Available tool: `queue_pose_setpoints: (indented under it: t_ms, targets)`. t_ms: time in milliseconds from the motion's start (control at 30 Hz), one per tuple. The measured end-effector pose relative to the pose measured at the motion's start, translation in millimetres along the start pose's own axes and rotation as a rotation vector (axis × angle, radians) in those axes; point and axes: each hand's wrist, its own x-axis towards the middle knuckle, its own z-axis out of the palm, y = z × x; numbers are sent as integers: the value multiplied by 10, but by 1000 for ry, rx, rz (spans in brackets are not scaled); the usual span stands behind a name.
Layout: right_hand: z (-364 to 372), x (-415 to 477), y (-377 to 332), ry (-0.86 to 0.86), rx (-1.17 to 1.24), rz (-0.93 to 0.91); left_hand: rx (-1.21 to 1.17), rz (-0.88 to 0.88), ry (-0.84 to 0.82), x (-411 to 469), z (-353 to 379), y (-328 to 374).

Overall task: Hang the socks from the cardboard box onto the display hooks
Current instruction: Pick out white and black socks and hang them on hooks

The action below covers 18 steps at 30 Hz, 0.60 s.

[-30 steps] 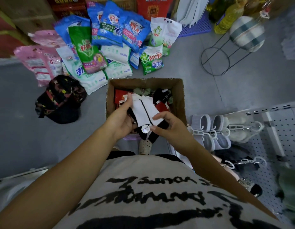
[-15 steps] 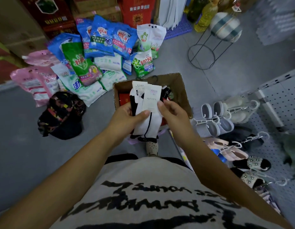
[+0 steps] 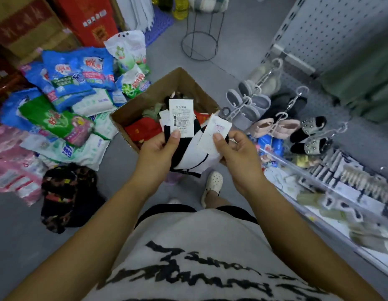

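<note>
I hold a bunch of black-and-white socks (image 3: 189,157) with white paper labels above the open cardboard box (image 3: 145,101) on the floor. My left hand (image 3: 160,151) pinches one labelled pair, thumb on its barcode tag. My right hand (image 3: 234,153) pinches a second tag and pulls that pair to the right. More socks, red, green and black, lie inside the box. Display hooks (image 3: 294,101) stick out of the grey pegboard (image 3: 332,35) at the right, most carrying slippers.
Bags of detergent (image 3: 78,79) are piled on the floor left of the box. A dark patterned bag (image 3: 65,192) lies at lower left. A wire stand (image 3: 199,38) is behind the box. A low shelf of small goods (image 3: 340,192) runs along the right.
I have lifted the socks out of the box and turned them label-up. My hands have spread the two tags apart. My view has swung right toward the pegboard.
</note>
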Motion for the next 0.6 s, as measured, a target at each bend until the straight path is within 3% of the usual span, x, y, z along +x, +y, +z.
queue_pose_setpoints:
  t_ms: [200,367,600]
  targets:
    - [-723,-365,88,228,66,-72,51,139,-159,-194,431,94]
    - [-1241,-588,82,352,140,-113,95,153,-268,-386,843,246]
    - [-2041,-1100,85,332,182,-166,196,127,-469,-920,1798,226]
